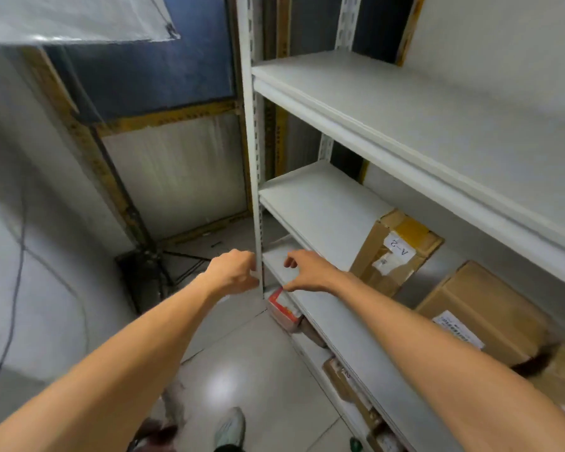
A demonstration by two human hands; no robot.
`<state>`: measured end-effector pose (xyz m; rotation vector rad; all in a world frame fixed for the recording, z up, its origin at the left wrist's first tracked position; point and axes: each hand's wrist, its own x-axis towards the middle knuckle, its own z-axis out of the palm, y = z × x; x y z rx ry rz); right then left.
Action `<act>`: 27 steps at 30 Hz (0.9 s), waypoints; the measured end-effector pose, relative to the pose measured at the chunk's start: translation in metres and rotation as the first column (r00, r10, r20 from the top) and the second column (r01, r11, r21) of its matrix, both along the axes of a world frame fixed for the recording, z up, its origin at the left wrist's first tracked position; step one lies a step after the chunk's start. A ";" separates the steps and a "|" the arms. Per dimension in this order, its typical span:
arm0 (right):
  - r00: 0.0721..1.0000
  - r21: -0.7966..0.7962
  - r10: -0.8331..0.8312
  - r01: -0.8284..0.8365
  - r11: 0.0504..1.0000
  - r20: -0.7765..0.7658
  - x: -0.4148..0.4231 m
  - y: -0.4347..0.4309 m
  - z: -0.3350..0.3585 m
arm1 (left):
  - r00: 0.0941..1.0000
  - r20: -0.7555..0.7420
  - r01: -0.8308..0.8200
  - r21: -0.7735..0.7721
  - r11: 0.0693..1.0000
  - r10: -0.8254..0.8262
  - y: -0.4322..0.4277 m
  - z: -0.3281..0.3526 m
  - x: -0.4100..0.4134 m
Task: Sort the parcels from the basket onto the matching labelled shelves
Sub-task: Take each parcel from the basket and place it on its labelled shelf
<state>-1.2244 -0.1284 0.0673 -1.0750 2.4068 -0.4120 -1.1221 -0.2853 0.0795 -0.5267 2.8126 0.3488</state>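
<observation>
By the post [256, 190], the left hand [234, 272] curled, grip unclear; the right hand [307, 272] hung relaxed, empty, above a shelf [349, 327].

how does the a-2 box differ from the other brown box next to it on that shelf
The A-2 box carries a white label reading A-2 and yellow tape; the other box has a printed label with small text. The A-2 box looks creased and patched, the other box smoother. Both are brown cardboard on the same shelf.
</observation>
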 end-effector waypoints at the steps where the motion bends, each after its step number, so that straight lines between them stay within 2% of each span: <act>1: 0.998 -0.011 0.061 -0.061 0.998 -0.013 0.010 -0.008 0.001 | 0.998 -0.011 -0.059 -0.007 0.998 0.059 0.000 -0.001 0.022; 4: 0.966 -0.024 0.255 -0.256 0.966 -0.039 0.051 -0.033 0.002 | 0.960 -0.045 -0.276 0.015 0.961 0.277 0.001 -0.004 0.091; 7: 0.897 -0.045 0.442 -0.443 0.896 -0.022 0.110 -0.052 0.003 | 0.886 -0.021 -0.460 0.069 0.885 0.463 0.011 -0.003 0.172; 10: 0.786 -0.047 0.618 -0.617 0.786 0.009 0.182 -0.070 0.009 | 0.792 -0.017 -0.606 0.098 0.790 0.610 0.025 0.003 0.252; 13: 0.652 -0.061 0.758 -0.756 0.651 0.020 0.254 -0.088 0.015 | 0.684 -0.028 -0.727 0.050 0.685 0.729 0.044 0.013 0.331; 17: 0.481 -0.065 0.877 -0.875 0.479 -0.011 0.343 -0.093 0.032 | 0.536 -0.019 -0.844 -0.020 0.535 0.844 0.077 0.029 0.432; 21: 0.313 -0.089 0.949 -0.947 0.309 -0.038 0.425 -0.082 0.042 | 0.389 0.012 -0.921 -0.001 0.389 0.921 0.122 0.034 0.517; 25: 0.143 -0.088 0.989 -0.986 0.139 -0.036 0.505 -0.048 0.048 | 0.256 -0.035 -0.966 0.011 0.257 0.966 0.186 0.041 0.586; 27: 0.085 -0.078 0.996 -0.993 0.084 -0.010 0.544 -0.023 0.049 | 0.175 -0.032 -0.984 0.029 0.176 0.984 0.221 0.043 0.619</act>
